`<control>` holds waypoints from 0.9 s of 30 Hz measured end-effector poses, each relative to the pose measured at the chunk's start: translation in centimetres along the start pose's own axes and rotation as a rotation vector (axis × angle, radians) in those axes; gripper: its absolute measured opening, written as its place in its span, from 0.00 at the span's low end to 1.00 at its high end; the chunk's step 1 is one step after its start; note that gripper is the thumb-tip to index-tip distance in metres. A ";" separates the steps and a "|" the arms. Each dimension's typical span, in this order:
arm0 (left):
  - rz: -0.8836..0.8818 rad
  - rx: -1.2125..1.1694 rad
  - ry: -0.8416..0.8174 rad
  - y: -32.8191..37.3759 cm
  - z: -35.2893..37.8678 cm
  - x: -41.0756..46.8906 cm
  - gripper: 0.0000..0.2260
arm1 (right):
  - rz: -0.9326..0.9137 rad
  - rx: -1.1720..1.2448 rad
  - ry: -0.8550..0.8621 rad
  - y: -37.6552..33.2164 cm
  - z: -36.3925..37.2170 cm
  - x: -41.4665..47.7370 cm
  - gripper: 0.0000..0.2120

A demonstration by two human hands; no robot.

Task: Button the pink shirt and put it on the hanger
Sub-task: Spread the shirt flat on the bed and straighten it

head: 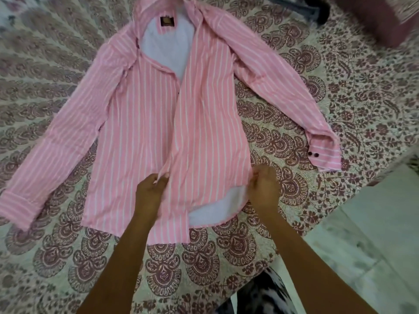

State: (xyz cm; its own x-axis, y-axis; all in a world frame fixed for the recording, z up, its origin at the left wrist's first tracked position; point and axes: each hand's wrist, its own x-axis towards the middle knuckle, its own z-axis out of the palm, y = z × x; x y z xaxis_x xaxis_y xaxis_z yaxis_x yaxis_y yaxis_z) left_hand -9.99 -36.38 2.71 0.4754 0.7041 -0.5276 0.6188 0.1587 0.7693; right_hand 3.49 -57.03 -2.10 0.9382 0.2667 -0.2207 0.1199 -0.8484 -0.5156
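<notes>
Cannot read the dark label inside the pink shirt; cannot see the collar top past the upper edge.

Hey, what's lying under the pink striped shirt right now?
The pink shirt lies spread on a maroon-patterned bedspread, which shows beside its sleeves and hem. Its white inside shows at the neck and hem. Anything directly beneath the cloth is covered and cannot be seen.

Legible text: none. One dark brown label, sewn inside the neck of the pink shirt just below the collar, against the white lining. It carries a paler patch at its middle, too small and blurred to be read as lettering or a brand.
</notes>
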 end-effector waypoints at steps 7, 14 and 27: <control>0.040 -0.055 -0.254 0.5 0.4 -1.5 0.08 | 0.081 -0.195 -0.285 -0.1 1.4 0.6 0.17; 0.066 0.324 0.072 -4.0 -1.8 -0.1 0.12 | 0.175 0.044 0.336 0.3 -1.3 0.8 0.11; 0.008 0.465 -0.051 -8.8 -0.8 -2.8 0.11 | 0.215 -0.406 0.049 7.5 -1.4 -5.1 0.14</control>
State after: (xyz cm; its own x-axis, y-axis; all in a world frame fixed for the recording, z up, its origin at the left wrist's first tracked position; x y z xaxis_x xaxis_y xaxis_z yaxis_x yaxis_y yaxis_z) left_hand -17.32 -39.19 -2.28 0.5039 0.6672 -0.5485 0.8242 -0.1814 0.5365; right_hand 0.09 -65.38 -3.63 0.9687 0.0511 -0.2427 0.0289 -0.9952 -0.0940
